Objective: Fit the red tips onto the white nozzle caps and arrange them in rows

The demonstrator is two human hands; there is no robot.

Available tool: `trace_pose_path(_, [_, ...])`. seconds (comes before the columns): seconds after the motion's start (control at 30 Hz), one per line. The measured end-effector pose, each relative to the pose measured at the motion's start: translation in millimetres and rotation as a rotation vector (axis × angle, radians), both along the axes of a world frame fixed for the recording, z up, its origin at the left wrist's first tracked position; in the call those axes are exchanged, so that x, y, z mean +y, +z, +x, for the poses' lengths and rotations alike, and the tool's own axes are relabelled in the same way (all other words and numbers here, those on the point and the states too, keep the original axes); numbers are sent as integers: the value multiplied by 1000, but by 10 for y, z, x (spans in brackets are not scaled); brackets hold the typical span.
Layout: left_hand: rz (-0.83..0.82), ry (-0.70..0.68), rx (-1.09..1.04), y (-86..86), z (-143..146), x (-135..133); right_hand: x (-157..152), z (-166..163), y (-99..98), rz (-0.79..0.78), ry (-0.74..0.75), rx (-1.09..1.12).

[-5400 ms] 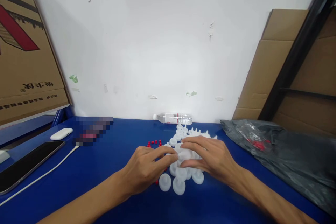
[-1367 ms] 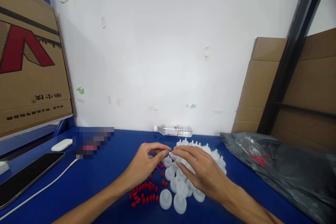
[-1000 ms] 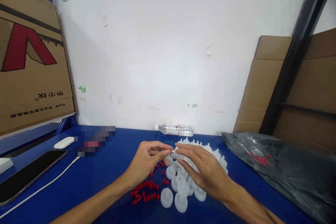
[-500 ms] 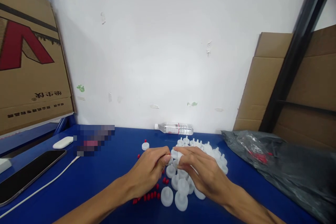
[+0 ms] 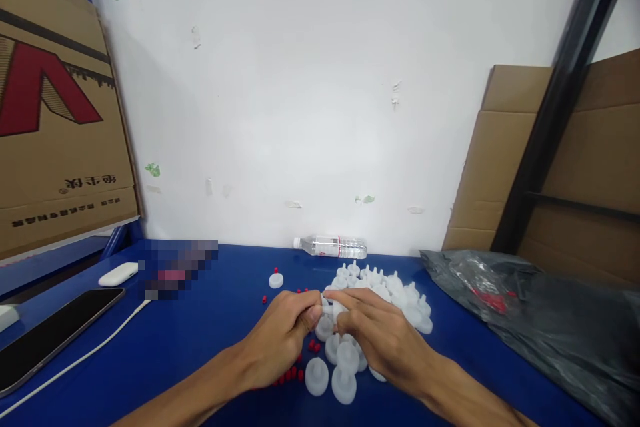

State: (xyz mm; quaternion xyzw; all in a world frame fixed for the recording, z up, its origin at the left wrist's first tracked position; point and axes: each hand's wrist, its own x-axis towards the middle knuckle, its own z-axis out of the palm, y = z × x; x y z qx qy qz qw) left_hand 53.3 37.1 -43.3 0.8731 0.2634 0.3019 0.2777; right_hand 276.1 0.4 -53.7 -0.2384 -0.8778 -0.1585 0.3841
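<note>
Over the blue table, my right hand [image 5: 387, 333] is closed around a white plastic nozzle cap [image 5: 339, 311], its narrow spout pointing left. My left hand [image 5: 283, 333] pinches at the spout's end; a small red tip cap showed at these fingertips a moment ago, and the fingers now hide it. Many white nozzle caps [image 5: 400, 297] lie heaped behind and below my right hand. Loose red tip caps [image 5: 314, 345] are scattered beneath my left hand. One white nozzle cap with a red tip [image 5: 276, 279] stands apart, farther back on the left.
A clear plastic bottle [image 5: 333, 246] lies along the wall. On the left are a phone [image 5: 55, 337], a white cable [image 5: 95, 347], a white case [image 5: 119, 273] and a cardboard box [image 5: 65, 113]. A dark plastic bag [image 5: 540, 320] covers the right side.
My hands have come slightly closer together and a little lower. The nozzle cap's spout now meets my left fingertips, and the red bit there has gone out of sight.
</note>
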Motion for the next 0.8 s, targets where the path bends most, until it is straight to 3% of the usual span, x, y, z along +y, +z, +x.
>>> trace_pose_path(0.23, [204, 161, 104, 152, -11, -69, 32, -28, 95, 0, -21, 28])
trace_pose_path(0.37, [307, 322, 224, 298, -112, 61, 33, 43, 224, -53, -157, 11])
trace_pose_path(0.53, [456, 679, 739, 463, -430, 426, 101, 221, 302, -77, -314, 70])
trace_pose_path(0.63, [422, 727, 861, 457, -605, 577, 145, 268, 280, -30, -291, 101])
trace_pose_path(0.8, [373, 690, 910, 363, -688, 633, 139, 233, 252, 30, -241, 82])
